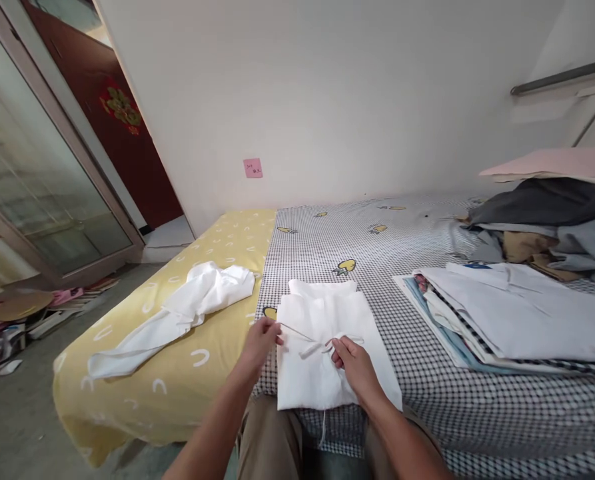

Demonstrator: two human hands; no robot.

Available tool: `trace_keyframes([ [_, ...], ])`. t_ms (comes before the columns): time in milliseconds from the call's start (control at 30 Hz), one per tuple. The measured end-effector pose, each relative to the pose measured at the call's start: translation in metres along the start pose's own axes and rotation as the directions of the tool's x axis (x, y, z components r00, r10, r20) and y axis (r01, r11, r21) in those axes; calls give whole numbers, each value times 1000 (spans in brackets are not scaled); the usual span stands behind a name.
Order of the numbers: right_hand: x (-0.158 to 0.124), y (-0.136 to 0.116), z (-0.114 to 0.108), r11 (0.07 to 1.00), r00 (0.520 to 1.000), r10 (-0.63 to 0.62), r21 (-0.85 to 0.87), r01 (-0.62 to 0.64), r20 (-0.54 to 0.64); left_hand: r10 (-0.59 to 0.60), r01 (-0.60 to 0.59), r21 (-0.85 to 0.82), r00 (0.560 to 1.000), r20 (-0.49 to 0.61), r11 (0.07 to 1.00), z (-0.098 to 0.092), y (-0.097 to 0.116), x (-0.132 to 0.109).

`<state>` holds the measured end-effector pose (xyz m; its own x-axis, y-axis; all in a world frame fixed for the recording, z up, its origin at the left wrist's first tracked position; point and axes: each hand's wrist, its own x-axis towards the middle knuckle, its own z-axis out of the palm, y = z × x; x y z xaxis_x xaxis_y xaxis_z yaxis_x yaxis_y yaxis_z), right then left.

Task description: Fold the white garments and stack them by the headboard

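A white garment (309, 385) lies folded into a neat rectangle on the checked bed cover before my knees. White ties (309, 349) cross its middle, loosely looped. To the left of them, my left hand (260, 345) pinches the end of a thin cord (297, 331) drawn taut toward the centre. My right hand (351, 363) has its fingers closed on the white tie near the middle of the garment. From the garment's near edge a thin white string (323, 430) hangs down.
A crumpled white cloth (204, 293) lies on the yellow bed cover (177, 393) to the left. At right sits a stack of folded clothes (527, 320), with a heap of dark clothes (542, 203) behind it. The wall (327, 100) borders the bed's far side.
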<state>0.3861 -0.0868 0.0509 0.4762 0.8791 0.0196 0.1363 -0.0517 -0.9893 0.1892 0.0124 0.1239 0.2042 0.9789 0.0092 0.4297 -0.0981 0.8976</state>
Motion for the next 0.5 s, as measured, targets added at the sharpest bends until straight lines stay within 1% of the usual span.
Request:
trace_keyframes([
  [67,0,-1,1,1000,1000,8,5,-8,-16,-74,57,-120,987,-146,991,-28,-17,-1],
  [133,0,-3,2,1000,1000,12,-6,-13,-24,-163,109,-202,948,-273,973,-52,-38,-5],
  [167,0,-4,2,1000,1000,13,-15,-14,-26,-197,127,-228,928,-315,965,-62,-49,-9],
  [233,0,-5,2,999,999,15,-40,-17,-33,-237,151,-248,900,-366,957,-73,-70,-17],
  [300,0,-5,3,998,999,19,-64,-21,-36,-253,163,-242,877,-409,956,-74,-85,-28],
  [333,1,-4,3,997,999,21,-74,-24,-35,-240,157,-217,864,-442,964,-72,-89,-33],
  [367,1,-3,3,996,999,23,-81,-26,-35,-195,137,-152,852,-486,979,-68,-91,-38],
  [400,1,-2,3,996,999,24,-85,-27,-35,-114,106,-45,841,-529,993,-64,-91,-43],
  [433,1,-1,2,996,999,25,-90,-28,-34,-5,70,95,831,-556,993,-59,-90,-47],
  [467,1,0,2,995,999,25,-96,-28,-33,114,33,247,825,-553,968,-53,-87,-49],
  [500,2,1,2,994,999,26,-103,-29,-31,220,-4,387,827,-518,922,-48,-84,-51],
])
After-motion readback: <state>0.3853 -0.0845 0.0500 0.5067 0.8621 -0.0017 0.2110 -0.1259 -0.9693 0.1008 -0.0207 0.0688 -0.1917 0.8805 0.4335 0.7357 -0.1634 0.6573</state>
